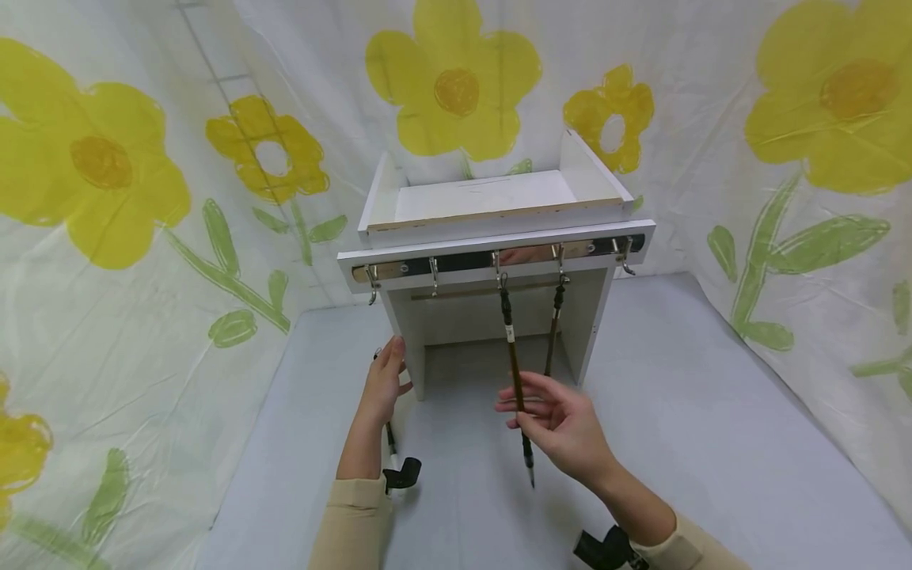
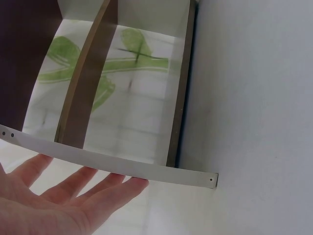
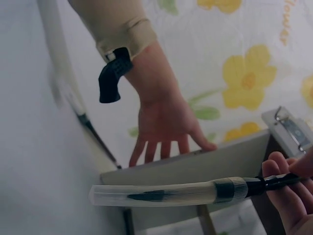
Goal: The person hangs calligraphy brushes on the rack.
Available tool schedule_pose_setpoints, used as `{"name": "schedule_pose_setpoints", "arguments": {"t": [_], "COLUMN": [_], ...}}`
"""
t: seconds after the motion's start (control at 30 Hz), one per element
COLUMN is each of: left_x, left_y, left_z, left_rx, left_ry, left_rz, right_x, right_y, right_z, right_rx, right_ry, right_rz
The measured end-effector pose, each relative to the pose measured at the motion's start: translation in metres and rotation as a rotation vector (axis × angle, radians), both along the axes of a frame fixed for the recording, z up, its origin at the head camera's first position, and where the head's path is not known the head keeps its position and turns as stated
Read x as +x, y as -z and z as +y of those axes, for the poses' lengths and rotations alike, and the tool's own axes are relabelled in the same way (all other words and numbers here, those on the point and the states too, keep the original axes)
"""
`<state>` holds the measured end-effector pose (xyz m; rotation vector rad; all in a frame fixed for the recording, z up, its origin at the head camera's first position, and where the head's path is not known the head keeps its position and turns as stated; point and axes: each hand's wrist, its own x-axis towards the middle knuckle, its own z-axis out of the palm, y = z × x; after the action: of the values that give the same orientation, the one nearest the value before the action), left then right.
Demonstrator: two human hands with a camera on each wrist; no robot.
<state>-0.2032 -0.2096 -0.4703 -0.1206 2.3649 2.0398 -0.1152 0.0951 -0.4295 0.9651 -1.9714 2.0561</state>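
My right hand (image 1: 566, 427) pinches the lower shaft of a calligraphy brush (image 1: 515, 360). The brush hangs by its loop at the middle hook of a metal hook rail (image 1: 463, 261). Its bristle tip wears a clear cap (image 3: 110, 195) in the right wrist view. My left hand (image 1: 382, 385) rests against the left side panel of a white shelf unit (image 1: 406, 328), fingers extended along the panel's edge in the left wrist view. On the hook to the right hangs a second brush (image 1: 553, 324), its lower part hidden behind my right hand.
Another brush (image 1: 391, 439) lies on the pale table (image 1: 285, 475), partly covered by my left arm. An open compartment (image 1: 484, 194) tops the shelf unit. Behind stands a white curtain (image 1: 342, 47) with yellow flowers.
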Motion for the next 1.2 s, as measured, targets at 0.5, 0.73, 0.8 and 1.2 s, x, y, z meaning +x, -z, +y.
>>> {"name": "schedule_pose_setpoints", "arguments": {"t": [0.5,0.73,0.8,1.2], "left_x": [0.005,0.002,0.003,0.0], "left_y": [-0.015,-0.002,-0.002,-0.001], "left_z": [0.002,0.002,0.003,0.001], "left_rx": [0.005,-0.01,-0.007,-0.007], "left_ry": [0.017,-0.006,-0.011,-0.002], "left_rz": [-0.001,0.018,0.017,0.018], "right_x": [-0.002,-0.003,-0.003,-0.007], "right_y": [0.009,0.012,0.013,0.016], "right_z": [-0.002,-0.002,-0.002,-0.004], "right_rx": [-0.008,-0.011,-0.013,0.001], "right_ry": [-0.003,-0.009,-0.01,-0.005], "right_rz": [-0.045,-0.071,-0.074,-0.079]}}
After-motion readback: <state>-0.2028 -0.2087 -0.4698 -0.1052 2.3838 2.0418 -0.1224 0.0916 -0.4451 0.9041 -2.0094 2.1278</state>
